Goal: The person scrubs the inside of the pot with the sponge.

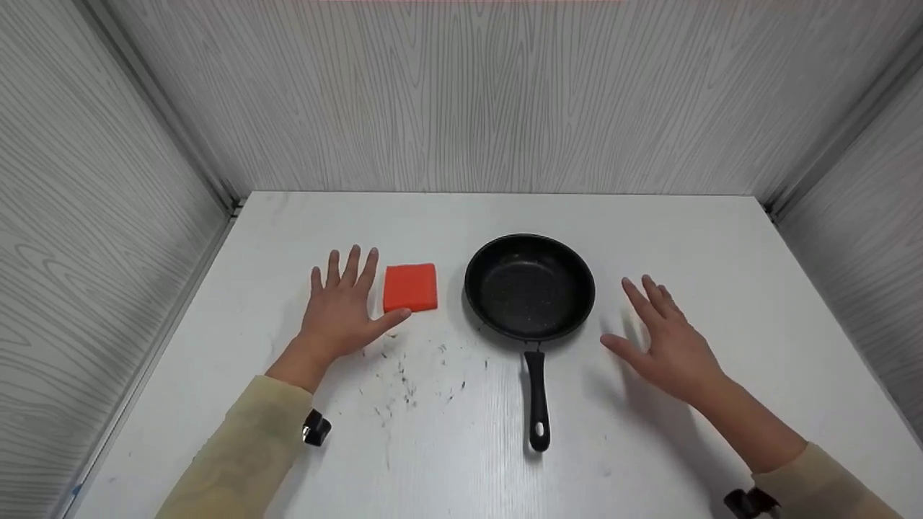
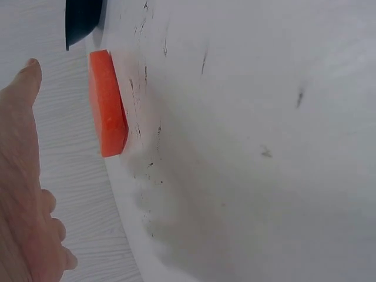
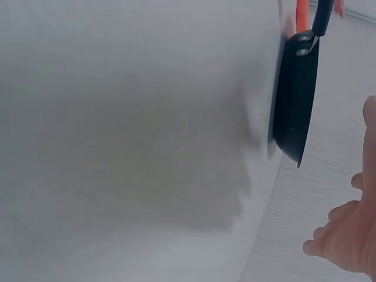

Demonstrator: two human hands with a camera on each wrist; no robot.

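Note:
A black frying pan [image 1: 530, 288] sits on the white table, its handle [image 1: 538, 404] pointing toward the person. Left of it lies a flat, square orange-red thing [image 1: 410, 287], possibly a folded cloth or sponge; in the left wrist view the same orange-red block [image 2: 107, 104] shows some thickness. My left hand [image 1: 337, 313] hovers beside it with fingers spread, the thumb overlapping its near edge in the head view. To the right of the pan my right hand [image 1: 667, 346] is held above the table, fingers extended and thumb apart. Neither hand holds anything.
Dark scuff marks [image 1: 407, 382] spot the white table [image 1: 461, 476] in front of the orange-red square. Wood-grain panels [image 1: 461, 94] wall the table at the back and both sides. Small black devices [image 1: 316, 427] sit at the wrists.

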